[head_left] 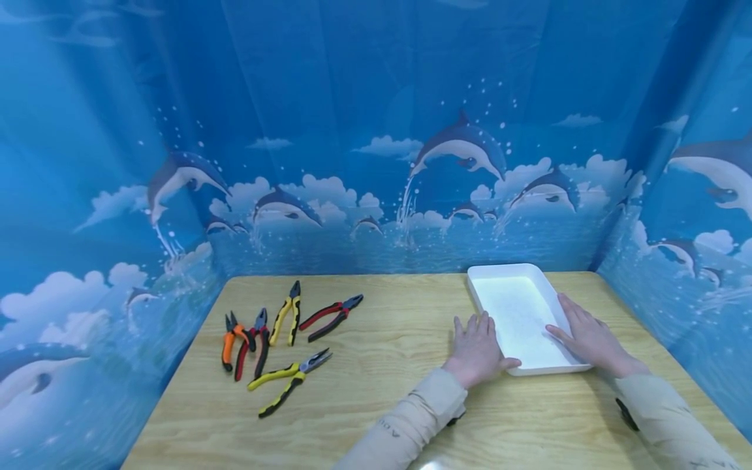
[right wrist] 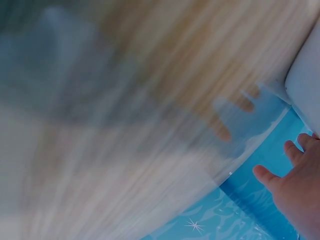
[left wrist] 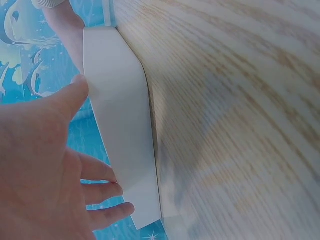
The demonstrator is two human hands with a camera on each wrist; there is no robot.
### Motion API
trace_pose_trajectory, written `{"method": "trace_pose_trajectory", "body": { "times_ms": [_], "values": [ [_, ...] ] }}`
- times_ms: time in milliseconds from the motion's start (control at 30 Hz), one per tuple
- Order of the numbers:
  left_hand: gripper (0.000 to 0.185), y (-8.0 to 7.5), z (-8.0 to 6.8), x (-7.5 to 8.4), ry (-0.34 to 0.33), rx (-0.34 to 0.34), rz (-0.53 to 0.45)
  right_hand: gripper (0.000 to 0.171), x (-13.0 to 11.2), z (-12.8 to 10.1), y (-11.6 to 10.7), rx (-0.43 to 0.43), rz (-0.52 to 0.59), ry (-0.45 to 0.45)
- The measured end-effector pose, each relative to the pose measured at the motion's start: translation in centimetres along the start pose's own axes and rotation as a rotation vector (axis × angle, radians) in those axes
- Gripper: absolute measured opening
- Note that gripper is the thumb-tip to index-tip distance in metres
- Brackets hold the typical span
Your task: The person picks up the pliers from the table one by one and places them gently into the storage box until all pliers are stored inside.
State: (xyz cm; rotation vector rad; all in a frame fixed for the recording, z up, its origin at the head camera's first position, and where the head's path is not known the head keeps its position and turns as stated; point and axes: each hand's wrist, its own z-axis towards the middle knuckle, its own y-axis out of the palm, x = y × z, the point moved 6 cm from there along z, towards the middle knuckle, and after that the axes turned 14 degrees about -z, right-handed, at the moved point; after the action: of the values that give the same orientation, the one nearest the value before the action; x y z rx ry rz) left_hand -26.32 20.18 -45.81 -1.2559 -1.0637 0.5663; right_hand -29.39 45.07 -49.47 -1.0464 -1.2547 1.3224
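Left hand (head_left: 477, 349): fingers straight and slightly spread, palm down. It lies against the near-left side of the white tray (head_left: 531, 371), with the thumb reaching along the tray's near edge. In the left wrist view the fingers (left wrist: 102, 192) and thumb lie flat against the tray's outer wall (left wrist: 120, 125); nothing is pinched or wrapped.

Right hand (head_left: 590, 339): fingers extended and relaxed, resting over the tray's right rim, with the thumb pointing into the tray. The right wrist view is blurred; it shows spread fingertips (right wrist: 292, 150) beside a white corner of the tray (right wrist: 305, 85), and no more can be told from it.

The tray sits between the two hands on the wooden table (head_left: 399, 418), long side running away from the person. Its inside shows only white floor.

Well to the left of the left hand lies a group of pliers:
- red-handled long-nose pliers (head_left: 330, 316), nearest the left hand;
- yellow-and-black pliers (head_left: 289, 313), just left of those, jaws pointing away;
- yellow-handled long-nose pliers (head_left: 290, 378), nearer the person;
- red-and-black pliers (head_left: 254, 343) and orange-handled pliers (head_left: 230, 341), farthest left, touching or overlapping at the handles.

Bare table separates the pliers from the left hand. A blue dolphin-print backdrop (head_left: 376, 163) encloses the table on three sides, close behind the tray and just right of the right hand.
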Motion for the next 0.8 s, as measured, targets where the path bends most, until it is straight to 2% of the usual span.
{"method": "trace_pose_trajectory", "body": {
  "times_ms": [467, 800],
  "values": [
    [0.096, -0.5, -0.6, -0.4, 0.006, 0.019, -0.023, 0.079, -0.7, -0.1, -0.1, -0.038, 0.021, 0.033],
    [0.096, -0.5, -0.7, -0.8, 0.003, 0.011, -0.012, 0.073, -1.3, -0.1, -0.5, 0.007, 0.002, 0.000]
  ]
}}
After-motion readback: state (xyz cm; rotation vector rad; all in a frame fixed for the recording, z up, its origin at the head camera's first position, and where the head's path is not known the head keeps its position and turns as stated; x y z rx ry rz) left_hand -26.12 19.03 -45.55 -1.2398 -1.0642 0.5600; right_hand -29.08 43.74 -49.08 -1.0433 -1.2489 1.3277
